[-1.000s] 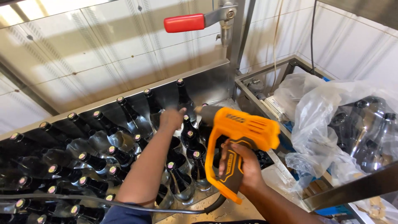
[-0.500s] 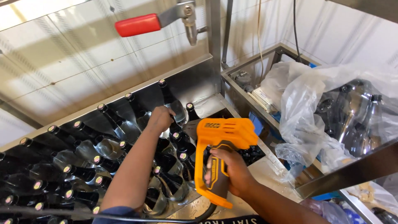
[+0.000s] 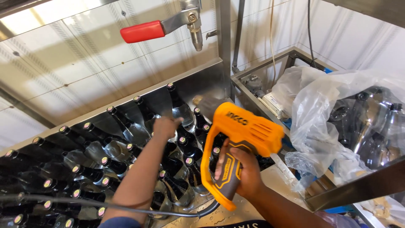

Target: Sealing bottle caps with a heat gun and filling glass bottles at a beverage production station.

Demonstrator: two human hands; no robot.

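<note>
My right hand [image 3: 240, 171] grips the handle of an orange heat gun [image 3: 244, 131] whose grey nozzle points at the necks of dark glass bottles [image 3: 185, 147]. The bottles stand packed in rows in a steel tray [image 3: 202, 82], several with pale caps. My left hand [image 3: 165, 126] reaches over them and rests closed on the top of one bottle near the tray's back wall. The gun's black cord [image 3: 84, 202] runs left across the bottles at the bottom.
A red-handled lever valve [image 3: 143, 30] hangs on the tiled wall above the tray. To the right, a steel frame [image 3: 358, 185] holds a clear plastic bag [image 3: 337, 109] of more dark bottles. A wet surface lies below the tray.
The view has shifted, so everything sits further right and lower. My left hand stays on the bottle tops and the heat gun stays aimed at the same bottles.
</note>
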